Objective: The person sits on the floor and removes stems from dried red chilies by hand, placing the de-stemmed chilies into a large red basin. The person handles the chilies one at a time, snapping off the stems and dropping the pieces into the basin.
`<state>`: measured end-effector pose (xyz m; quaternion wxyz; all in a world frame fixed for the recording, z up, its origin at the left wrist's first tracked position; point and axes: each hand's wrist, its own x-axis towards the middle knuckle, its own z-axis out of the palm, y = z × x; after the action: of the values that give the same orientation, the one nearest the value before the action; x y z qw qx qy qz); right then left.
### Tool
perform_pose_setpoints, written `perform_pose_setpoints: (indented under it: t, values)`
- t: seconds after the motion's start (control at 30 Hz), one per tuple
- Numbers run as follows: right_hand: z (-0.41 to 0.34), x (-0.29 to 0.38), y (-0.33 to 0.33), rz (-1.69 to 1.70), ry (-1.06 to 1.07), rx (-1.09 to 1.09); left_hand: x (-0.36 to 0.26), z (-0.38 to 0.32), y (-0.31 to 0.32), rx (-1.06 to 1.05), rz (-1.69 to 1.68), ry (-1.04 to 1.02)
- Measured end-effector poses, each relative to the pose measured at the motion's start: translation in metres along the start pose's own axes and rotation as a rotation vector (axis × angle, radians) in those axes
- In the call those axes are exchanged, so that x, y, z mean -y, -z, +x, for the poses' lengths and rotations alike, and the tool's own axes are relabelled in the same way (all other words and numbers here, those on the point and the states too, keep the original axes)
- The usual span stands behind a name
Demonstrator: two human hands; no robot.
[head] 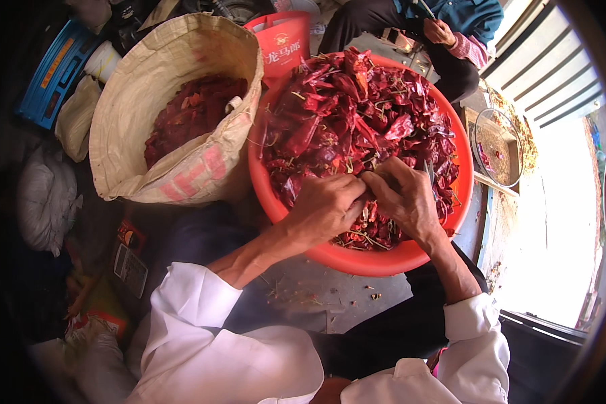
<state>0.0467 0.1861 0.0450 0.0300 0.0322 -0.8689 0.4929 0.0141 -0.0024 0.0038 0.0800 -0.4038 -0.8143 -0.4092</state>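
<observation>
A round red plastic basin (379, 265) before me is heaped with dried red chili peppers (328, 116), many with stalks. Over its near part, my left hand (328, 204) and my right hand (404, 194) meet at the fingertips, fingers bent. Whatever may be between the fingers is hidden by them. A metal blade, apparently of scissors (429, 174), shows beside my right hand's knuckles. Left of the basin stands a large open woven sack (126, 121) with red chili pieces (192, 111) low inside it.
Behind the basin are a red bag (285, 48) and a seated person (439, 33). To the right lies a wooden tray (512, 151) with a round wire-rimmed sieve. A calculator (130, 270) and a grey plastic bag (48, 202) are at the left. Small scraps lie on the floor.
</observation>
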Motion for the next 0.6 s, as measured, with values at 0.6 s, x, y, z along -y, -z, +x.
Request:
perform_pose_setpoints:
  t: [0.6]
  values:
    - [-0.007, -0.030, -0.006, 1.066, -0.474, 0.071, -0.004, 0.001, -0.004, -0.039, -0.029, -0.019]
